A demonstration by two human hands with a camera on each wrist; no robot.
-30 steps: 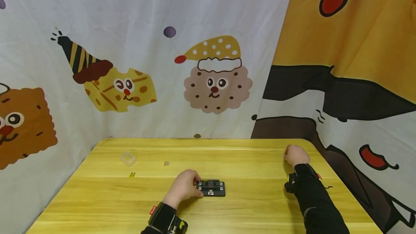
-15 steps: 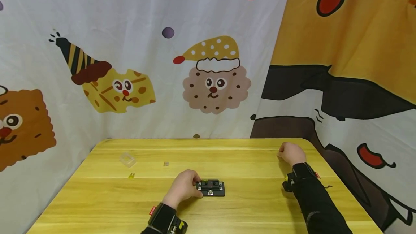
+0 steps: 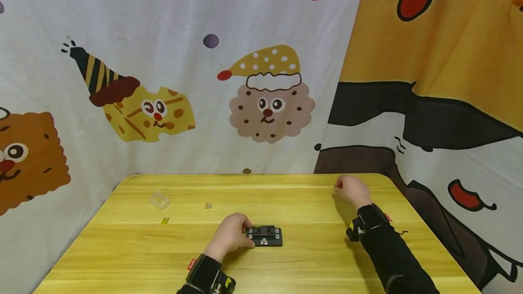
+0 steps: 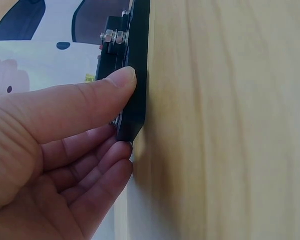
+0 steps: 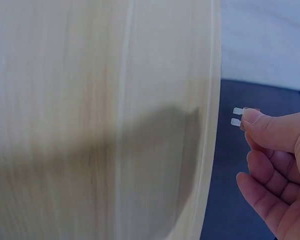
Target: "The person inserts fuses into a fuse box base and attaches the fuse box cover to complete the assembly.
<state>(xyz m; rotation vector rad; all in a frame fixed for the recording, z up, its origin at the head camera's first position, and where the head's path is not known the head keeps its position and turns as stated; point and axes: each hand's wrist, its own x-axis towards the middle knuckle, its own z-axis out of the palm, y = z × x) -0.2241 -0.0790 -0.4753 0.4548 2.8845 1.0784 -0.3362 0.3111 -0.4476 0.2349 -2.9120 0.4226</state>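
In the head view a black fuse holder block with metal bolt terminals lies flat on the wooden table. My left hand grips its left end; the left wrist view shows the thumb along one edge of the block and the fingers curled at its corner. A small yellow patch shows on the block, partly hidden by the thumb. Over the far right of the table, my right hand is raised. Its thumb and forefinger pinch a blade fuse, whose two metal prongs stick out from the fingertips.
Left of the block lie a yellow blade fuse, a pale, small fuse-like piece and a clear plastic box or lid. A printed cloth hangs behind the table.
My right hand has moved left along the far side of the table, the fuse between its fingers. The left hand and the block keep their place.
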